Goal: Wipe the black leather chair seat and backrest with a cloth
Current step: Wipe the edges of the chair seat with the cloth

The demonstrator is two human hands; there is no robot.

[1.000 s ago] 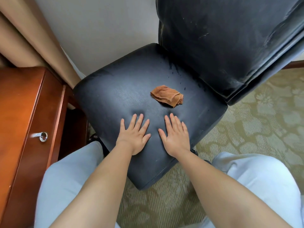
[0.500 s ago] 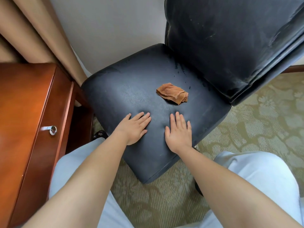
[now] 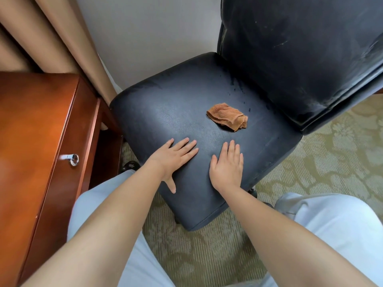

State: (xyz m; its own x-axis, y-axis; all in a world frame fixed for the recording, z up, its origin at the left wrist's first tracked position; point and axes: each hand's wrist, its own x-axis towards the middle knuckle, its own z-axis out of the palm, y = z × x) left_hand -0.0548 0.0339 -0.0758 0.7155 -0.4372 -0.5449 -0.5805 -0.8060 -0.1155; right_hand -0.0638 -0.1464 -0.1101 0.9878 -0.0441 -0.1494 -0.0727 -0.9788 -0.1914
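Note:
A black leather chair fills the middle of the view, with its seat [image 3: 170,112] in front of me and its scuffed backrest [image 3: 300,54] rising at the upper right. A crumpled orange-brown cloth [image 3: 228,116] lies on the seat, towards the backrest. My left hand [image 3: 174,158] rests flat on the seat's front part, fingers straight and pointing right. My right hand [image 3: 228,166] lies flat beside it, fingers straight and pointing at the cloth, a short way below it. Neither hand touches the cloth.
A reddish wooden cabinet [image 3: 37,141] with a metal handle [image 3: 71,158] stands close on the left. Beige curtains [image 3: 51,38] hang behind it against a pale wall. Patterned green carpet [image 3: 321,162] covers the floor. My knees in light trousers [image 3: 331,224] sit below the seat.
The view has shifted, so the chair sits further right in frame. My left hand has turned, its fingers now pointing right with the thumb spread down. My right hand stays flat.

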